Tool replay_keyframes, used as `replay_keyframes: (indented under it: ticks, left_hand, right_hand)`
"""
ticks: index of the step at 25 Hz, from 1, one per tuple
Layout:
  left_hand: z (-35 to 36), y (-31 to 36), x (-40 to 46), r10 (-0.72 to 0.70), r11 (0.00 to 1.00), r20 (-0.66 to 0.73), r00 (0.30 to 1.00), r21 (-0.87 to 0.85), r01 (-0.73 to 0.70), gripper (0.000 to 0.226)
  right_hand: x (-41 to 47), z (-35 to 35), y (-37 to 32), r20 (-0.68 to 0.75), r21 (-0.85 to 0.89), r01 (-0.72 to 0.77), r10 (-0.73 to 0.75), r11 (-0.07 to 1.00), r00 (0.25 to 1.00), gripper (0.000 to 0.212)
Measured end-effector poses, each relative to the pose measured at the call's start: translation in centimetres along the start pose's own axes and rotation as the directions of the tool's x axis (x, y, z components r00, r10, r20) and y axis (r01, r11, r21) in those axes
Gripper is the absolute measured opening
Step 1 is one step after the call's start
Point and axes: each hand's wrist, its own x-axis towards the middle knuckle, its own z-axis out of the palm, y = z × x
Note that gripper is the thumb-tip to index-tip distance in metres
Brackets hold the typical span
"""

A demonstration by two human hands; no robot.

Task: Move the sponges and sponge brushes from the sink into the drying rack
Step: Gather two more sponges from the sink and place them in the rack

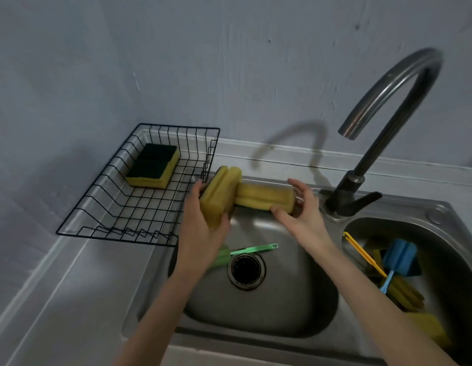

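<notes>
My left hand (203,220) grips a yellow grooved sponge (221,194) above the left sink basin (282,307), close to the black wire drying rack (102,215). My right hand (301,207) holds a second yellow grooved sponge (264,198), whose end touches the first. Two green-topped yellow sponges (153,167) lie in the rack. A green sponge brush (245,250) lies in the left basin by the drain, partly hidden by my left arm. The right basin (441,233) holds a blue sponge brush (397,257), a yellow-handled brush (361,253) and several yellow sponges (406,297).
A curved steel faucet (383,107) stands behind the divider between the basins, with its dark lever (361,199) pointing right. The rack sits on the steel drainboard in the left corner against the grey wall. The drain (246,269) is open in the left basin.
</notes>
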Motion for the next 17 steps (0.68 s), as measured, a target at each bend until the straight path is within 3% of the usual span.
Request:
replay_keyframes:
  ticks: [3,6,13,17]
  left_hand:
    - [-1.1,0.8,-0.5,-0.096,0.983,-0.044,0.994,-0.158,0.088,0.063]
    - [-1.5,1.1,-1.0,-0.153,0.960,-0.060,0.986,-0.244,0.134,0.058]
    - [-2.4,1.0,-1.6,-0.181,0.936,-0.012,0.983,-0.308,0.168,0.062]
    - [-3.8,0.8,-1.5,-0.268,0.884,0.035,0.963,-0.388,0.260,0.049]
  right_hand:
    - [-0.5,0.9,-1.3,-0.057,0.263,0.034,-0.020,0.964,0.998,0.057]
    - [-0.8,1.8,-2.4,-0.075,0.362,0.056,-0.031,0.930,0.997,0.056]
    - [-1.3,3.6,-3.2,0.023,0.356,0.063,-0.077,0.932,0.997,0.064]
    - [-1.1,5.1,-4.1,0.109,0.277,0.104,-0.139,0.955,0.984,0.072]
